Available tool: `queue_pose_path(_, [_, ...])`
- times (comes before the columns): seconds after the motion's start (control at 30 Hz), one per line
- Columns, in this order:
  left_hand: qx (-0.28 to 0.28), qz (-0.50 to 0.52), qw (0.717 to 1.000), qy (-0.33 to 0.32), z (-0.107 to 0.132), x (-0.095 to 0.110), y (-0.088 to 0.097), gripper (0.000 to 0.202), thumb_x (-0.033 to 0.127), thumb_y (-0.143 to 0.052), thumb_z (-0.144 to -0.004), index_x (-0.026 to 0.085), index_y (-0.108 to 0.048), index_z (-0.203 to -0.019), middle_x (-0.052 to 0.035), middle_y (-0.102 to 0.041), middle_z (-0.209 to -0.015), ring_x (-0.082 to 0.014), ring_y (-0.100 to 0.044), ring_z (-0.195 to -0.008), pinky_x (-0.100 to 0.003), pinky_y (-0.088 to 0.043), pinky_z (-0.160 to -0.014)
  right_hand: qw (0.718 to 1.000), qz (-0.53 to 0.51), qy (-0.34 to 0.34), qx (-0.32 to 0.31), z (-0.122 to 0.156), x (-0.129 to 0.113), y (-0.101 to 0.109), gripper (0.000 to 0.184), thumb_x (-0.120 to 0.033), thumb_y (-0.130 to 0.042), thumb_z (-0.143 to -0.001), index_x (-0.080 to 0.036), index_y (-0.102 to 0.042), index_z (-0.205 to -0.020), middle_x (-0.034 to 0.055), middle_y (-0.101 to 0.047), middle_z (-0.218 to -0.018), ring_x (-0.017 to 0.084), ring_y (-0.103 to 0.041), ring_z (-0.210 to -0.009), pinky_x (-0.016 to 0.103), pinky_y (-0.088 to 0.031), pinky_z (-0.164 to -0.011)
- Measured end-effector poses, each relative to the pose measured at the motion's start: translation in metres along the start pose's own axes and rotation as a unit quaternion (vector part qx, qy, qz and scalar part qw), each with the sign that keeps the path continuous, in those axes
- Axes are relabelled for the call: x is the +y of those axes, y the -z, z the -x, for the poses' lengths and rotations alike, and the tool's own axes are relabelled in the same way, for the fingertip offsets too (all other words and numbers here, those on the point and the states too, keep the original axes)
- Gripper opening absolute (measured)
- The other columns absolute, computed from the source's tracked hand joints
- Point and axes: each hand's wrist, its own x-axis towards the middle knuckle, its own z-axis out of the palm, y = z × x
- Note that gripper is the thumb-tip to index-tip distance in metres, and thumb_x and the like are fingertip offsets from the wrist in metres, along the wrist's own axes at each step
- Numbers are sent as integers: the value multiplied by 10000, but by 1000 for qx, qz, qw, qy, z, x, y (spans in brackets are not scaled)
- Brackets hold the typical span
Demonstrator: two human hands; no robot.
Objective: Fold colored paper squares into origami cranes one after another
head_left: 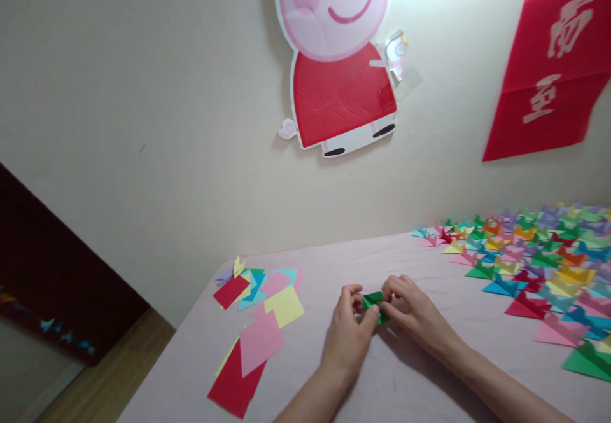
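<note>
The left hand [350,331] and right hand [411,304] pinch creased green paper [371,299] between them over the cloth-covered pink desk [334,265]. Flat rectangular sheets [262,340] overlap at nine o'clock, pointed folded-paper figures [529,280] stand at three, and a creased red banner [533,48] at one o'clock shows "而" and "至".

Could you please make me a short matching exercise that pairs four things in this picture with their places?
Things:
1. green paper
2. cartoon cutout
3. loose paper sheets
4. folded paper figures

Places:
A. in rows on the right side of the table
B. held between the left hand and the right hand
C. overlapping on the table's left side
D. on the wall

Pairs: 1-B, 2-D, 3-C, 4-A
</note>
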Motion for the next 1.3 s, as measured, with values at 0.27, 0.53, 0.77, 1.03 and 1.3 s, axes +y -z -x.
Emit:
queue_pose_path(0.27, [1,-38,999,-3,6,9,-6,381,78,-528,-812,251,-491,-1151,16,-663,-913,-170,-618,-865,-269,-465,-786,988,120,99,-12,3,-9,-1,105,-132,-532,-806,-224,-567,-842,53,-636,-835,238,-512,-827,363,-395,-740])
queue_pose_path(0.53, [-19,-12,1000,3,4,0,-8,419,88,-531,-815,249,-489,-1200,10,-655,-903,-172,-616,-864,-263,-463,-799,987,52,147,-38,4,-3,-3,183,-101,-455,-842,-223,-586,-806,37,-626,-782,204,-552,-773,318,-432,-708])
queue_pose_path(0.77, [-30,35,999,-4,3,-4,-6,395,136,-547,-832,245,-483,-1206,25,-629,-872,-153,-580,-797,-244,-442,-731,994,-88,43,-50,3,1,-2,149,-245,-490,-877,-211,-623,-820,30,-644,-796,188,-613,-760,299,-475,-699])
queue_pose_path(1.03, [-14,39,999,-3,3,-1,-4,365,155,-531,-846,250,-490,-1196,4,-643,-946,-169,-593,-869,-257,-434,-765,986,-159,-37,-45,3,-3,-4,184,-332,-527,-837,-195,-641,-885,42,-685,-842,202,-636,-788,304,-491,-704])
queue_pose_path(1.3, [7,28,1000,10,2,2,-3,317,178,-563,-833,241,-520,-1141,38,-572,-785,-157,-541,-756,-248,-418,-696,981,-175,-79,-35,6,1,-8,213,-392,-554,-834,-196,-606,-767,-1,-634,-693,165,-581,-648,266,-457,-610])
